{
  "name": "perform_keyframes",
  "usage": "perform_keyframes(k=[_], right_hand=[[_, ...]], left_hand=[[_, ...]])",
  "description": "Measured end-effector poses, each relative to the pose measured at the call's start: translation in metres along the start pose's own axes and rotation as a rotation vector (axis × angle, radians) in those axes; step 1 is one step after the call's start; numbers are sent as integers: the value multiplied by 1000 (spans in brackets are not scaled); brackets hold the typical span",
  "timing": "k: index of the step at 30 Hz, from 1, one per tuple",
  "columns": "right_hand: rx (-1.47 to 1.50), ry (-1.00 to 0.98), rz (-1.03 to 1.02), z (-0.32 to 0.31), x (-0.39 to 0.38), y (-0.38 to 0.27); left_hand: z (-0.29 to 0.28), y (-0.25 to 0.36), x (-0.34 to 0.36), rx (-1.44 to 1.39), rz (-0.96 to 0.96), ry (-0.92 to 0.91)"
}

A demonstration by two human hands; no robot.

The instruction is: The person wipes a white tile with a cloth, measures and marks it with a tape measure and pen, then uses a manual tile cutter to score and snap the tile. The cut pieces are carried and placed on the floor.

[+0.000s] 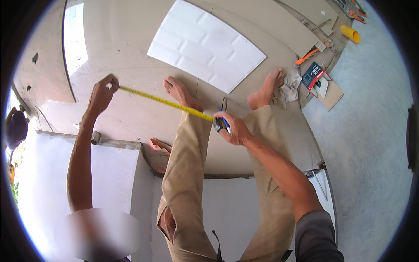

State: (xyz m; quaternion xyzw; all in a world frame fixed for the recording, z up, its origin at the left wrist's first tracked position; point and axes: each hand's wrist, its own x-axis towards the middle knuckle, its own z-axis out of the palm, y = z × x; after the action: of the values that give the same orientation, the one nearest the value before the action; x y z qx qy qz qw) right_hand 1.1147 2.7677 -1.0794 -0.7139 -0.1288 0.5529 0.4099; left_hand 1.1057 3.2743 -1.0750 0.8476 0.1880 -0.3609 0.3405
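My left hand [103, 94] is closed on the end of a yellow tape measure [163, 100], at the left above the pale board surface. The blade stretches down and rightward to its dark case [218, 124], which my right hand [235, 130] grips above my lap, along with a thin blue-and-white pen-like item [227, 126]. My bare feet [262, 94] rest apart on the boards, with my tan trouser legs [183, 153] below them. A white panel with raised rectangles [203, 43] lies beyond my feet, and a small dark looped item [224, 103] sits between them.
Loose boards [283, 19], orange-handled tools [307, 56], a yellow tube [350, 34], a printed box [312, 75] and crumpled paper [289, 89] lie at upper right. A grey floor [366, 157] runs along the right, a white wall block [100, 166] stands at lower left.
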Motion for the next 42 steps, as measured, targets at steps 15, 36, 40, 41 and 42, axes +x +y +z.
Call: perform_keyframes(k=[15, 36, 40, 41, 42], right_hand=[[247, 132, 120, -65, -34, -60], [426, 359, -6, -135, -68, -100], [438, 419, -44, -145, -76, -93], [443, 436, -62, -147, -77, -93], [447, 438, -45, -152, -79, -91]], left_hand=[[-102, 125, -63, -131, -206, -150], [89, 360, -38, -191, 51, -165], [114, 362, -27, -428, 12, -210], [119, 364, -25, -546, -5, -213], [124, 365, -22, -663, -25, -215]])
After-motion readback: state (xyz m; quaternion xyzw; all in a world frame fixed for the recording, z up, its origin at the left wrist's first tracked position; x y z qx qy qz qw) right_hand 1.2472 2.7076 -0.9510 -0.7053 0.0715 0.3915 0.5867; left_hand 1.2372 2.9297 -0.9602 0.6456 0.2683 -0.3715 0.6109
